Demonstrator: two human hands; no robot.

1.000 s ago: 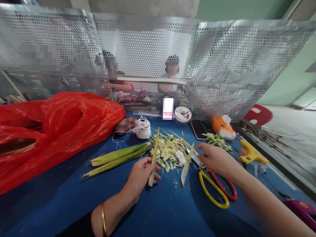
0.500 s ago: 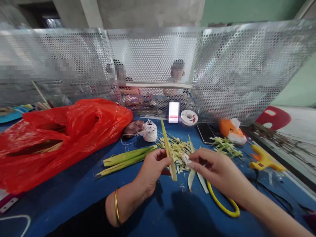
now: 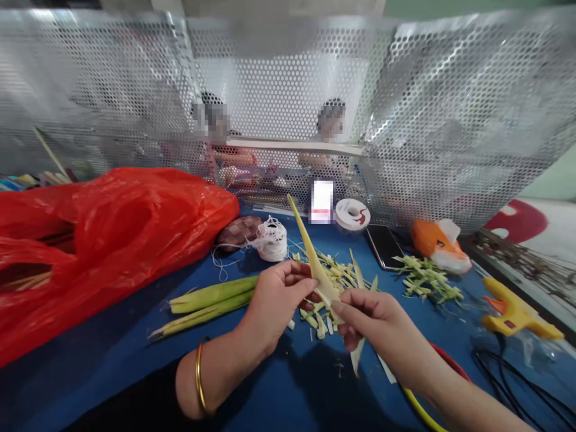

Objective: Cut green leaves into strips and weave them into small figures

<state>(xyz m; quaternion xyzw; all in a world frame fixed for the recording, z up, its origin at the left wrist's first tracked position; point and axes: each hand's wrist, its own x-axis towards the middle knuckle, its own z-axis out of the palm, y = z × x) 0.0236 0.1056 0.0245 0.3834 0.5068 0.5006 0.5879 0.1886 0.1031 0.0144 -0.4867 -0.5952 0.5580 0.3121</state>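
Nearest, the right hand (image 3: 371,318) pinches the base of the pale leaf (image 3: 312,252) between thumb and fingertips. Just left of that base, the left hand (image 3: 281,300) grips the leaf's lower part, thumb on top, while its pointed tip rises beyond both hands' fingers.

Looking across blue tabletop (image 3: 252,390), straight into perforated metal screen (image 3: 288,78), catching bright glints. Crossed low by pale bar (image 3: 292,146). Topped by strip of grey wall (image 3: 279,7); over to right, green wall (image 3: 560,171), red chair (image 3: 526,222), pale floor (image 3: 564,231).
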